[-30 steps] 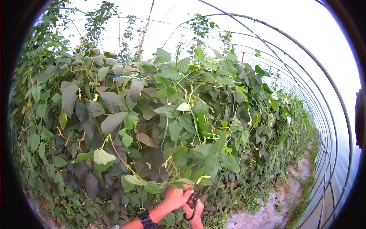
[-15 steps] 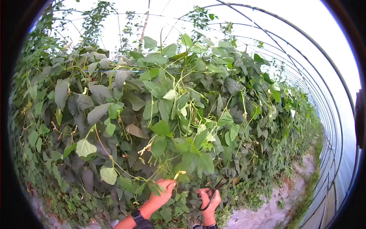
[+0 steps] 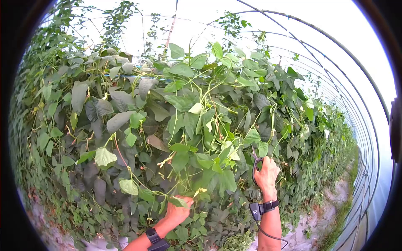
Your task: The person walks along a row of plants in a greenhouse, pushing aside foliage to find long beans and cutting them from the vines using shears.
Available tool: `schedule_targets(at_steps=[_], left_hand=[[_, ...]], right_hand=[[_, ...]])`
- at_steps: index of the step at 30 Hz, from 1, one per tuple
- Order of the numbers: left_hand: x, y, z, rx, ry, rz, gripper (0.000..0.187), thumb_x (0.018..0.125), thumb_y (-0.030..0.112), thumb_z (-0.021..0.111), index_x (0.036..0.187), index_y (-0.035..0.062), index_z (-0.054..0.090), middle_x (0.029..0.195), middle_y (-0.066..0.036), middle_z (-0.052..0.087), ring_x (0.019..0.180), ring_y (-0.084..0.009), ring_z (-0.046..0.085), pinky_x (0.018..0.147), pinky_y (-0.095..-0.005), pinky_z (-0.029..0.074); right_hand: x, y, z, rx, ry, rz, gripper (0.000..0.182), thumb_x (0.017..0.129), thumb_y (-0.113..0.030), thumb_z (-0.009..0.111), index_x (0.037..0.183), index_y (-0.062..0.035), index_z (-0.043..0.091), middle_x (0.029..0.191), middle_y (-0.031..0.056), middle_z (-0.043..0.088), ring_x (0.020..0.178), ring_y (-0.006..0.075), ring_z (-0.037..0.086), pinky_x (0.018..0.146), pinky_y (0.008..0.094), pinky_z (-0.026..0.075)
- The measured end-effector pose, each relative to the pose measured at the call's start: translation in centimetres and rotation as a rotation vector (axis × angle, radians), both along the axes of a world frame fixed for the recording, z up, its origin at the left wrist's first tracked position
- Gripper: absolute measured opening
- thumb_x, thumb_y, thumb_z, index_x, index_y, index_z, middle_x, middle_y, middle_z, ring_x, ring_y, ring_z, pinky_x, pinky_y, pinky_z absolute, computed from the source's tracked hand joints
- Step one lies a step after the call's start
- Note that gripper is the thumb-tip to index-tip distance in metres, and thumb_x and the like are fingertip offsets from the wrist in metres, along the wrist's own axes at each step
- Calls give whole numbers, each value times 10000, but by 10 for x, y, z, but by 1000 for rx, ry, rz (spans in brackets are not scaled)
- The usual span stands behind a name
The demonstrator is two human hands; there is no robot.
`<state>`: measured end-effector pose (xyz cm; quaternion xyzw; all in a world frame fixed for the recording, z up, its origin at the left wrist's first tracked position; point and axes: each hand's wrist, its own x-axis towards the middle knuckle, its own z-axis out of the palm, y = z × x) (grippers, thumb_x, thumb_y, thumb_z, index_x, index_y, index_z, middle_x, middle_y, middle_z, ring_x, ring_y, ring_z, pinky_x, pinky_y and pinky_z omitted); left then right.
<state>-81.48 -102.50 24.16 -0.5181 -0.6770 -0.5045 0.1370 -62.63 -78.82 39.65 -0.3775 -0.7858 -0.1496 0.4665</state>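
My right hand (image 3: 267, 173) is raised to the front of the climbing bean plants and gripped round black-handled scissors (image 3: 254, 170). Their blades point up among the leaves. Lower and to the left, my left hand (image 3: 179, 210) has its fingers pinched together on a thin vine (image 3: 144, 187), partly behind a green leaf (image 3: 178, 202). This vine droops in from the upper left, carrying pale green leaves (image 3: 128, 187). Just beyond the left fingertips shows a yellow flower (image 3: 200, 191).
A dense wall of bean foliage (image 3: 226, 138) fills the middle, tangled with loose stems. Blue twine (image 3: 125, 76) runs across near its top. Metal hoops (image 3: 331, 46) of a plastic tunnel arch over the right side. Pale ground (image 3: 331, 198) lies along the row's foot.
My right hand has moved up and to the right with the scissors, from low beside the left hand to mid-height foliage. The left hand stays nearly in place. The view has shifted slightly.
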Motion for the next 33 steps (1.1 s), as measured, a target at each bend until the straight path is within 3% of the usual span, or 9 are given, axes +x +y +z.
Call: schedule_targets(at_steps=[4, 8, 17, 20, 22, 28, 30, 31, 33], left_hand=[[5, -2, 3, -115, -170, -3, 109, 793, 136, 605, 833, 48, 656, 802, -121, 651, 775, -309, 594, 700, -416, 458], [1, 5, -7, 10, 17, 8, 112, 792, 143, 611, 826, 45, 652, 794, -123, 651, 768, -313, 588, 690, -419, 447], [1, 1, -4, -39, 41, 36, 135, 803, 160, 592, 802, 38, 652, 787, -121, 648, 761, -321, 585, 679, -433, 443], [3, 2, -6, -6, 38, 44, 138, 804, 160, 587, 800, 38, 652, 778, -121, 647, 752, -324, 584, 676, -434, 445], [3, 2, -6, 19, 37, 46, 140, 804, 161, 584, 802, 38, 652, 773, -122, 646, 746, -326, 584, 674, -434, 446], [5, 0, -4, -60, 4, 31, 151, 810, 174, 583, 795, 41, 651, 758, -129, 642, 734, -335, 584, 680, -438, 446], [6, 0, -3, -71, -16, 42, 158, 814, 180, 582, 786, 41, 652, 756, -136, 639, 741, -334, 585, 684, -440, 446], [5, 1, -4, -67, -15, 45, 158, 814, 180, 582, 786, 41, 652, 756, -136, 639, 741, -334, 585, 684, -440, 446], [4, 3, -8, -10, -2, 36, 159, 813, 179, 582, 778, 41, 652, 749, -140, 636, 742, -334, 586, 683, -439, 447]], right_hand=[[-9, -2, 13, 5, -127, -18, 358, 642, -198, 700, 916, -33, 538, 903, 152, 550, 868, 331, 554, 763, 441, 389], [-28, 0, 32, -29, -183, -52, 328, 707, -260, 679, 904, -24, 563, 922, 164, 579, 915, 325, 561, 761, 456, 393], [-42, 9, 49, 23, -332, -6, 250, 654, -252, 722, 746, -44, 617, 710, 155, 632, 705, 322, 633, 678, 427, 449], [-32, 6, 30, 67, -134, 51, 290, 655, -274, 746, 697, -27, 600, 633, 184, 609, 655, 359, 620, 612, 428, 465], [-26, 7, 13, -63, 88, 97, 318, 650, -267, 760, 658, -12, 569, 618, 174, 593, 620, 361, 597, 581, 424, 461], [-14, -1, -19, -127, 45, 200, 305, 669, -230, 747, 779, -2, 577, 708, 169, 613, 665, 351, 598, 619, 416, 452], [-16, -8, -18, 41, -49, 116, 293, 650, -196, 740, 796, -22, 555, 757, 155, 595, 723, 340, 588, 699, 426, 409], [-17, -14, -15, 105, -64, 82, 297, 622, -166, 730, 821, -54, 540, 814, 114, 552, 797, 292, 548, 768, 412, 357], [-22, -19, -7, 181, -36, 36, 300, 615, -163, 730, 825, -63, 539, 842, 108, 538, 829, 282, 527, 789, 415, 347]])
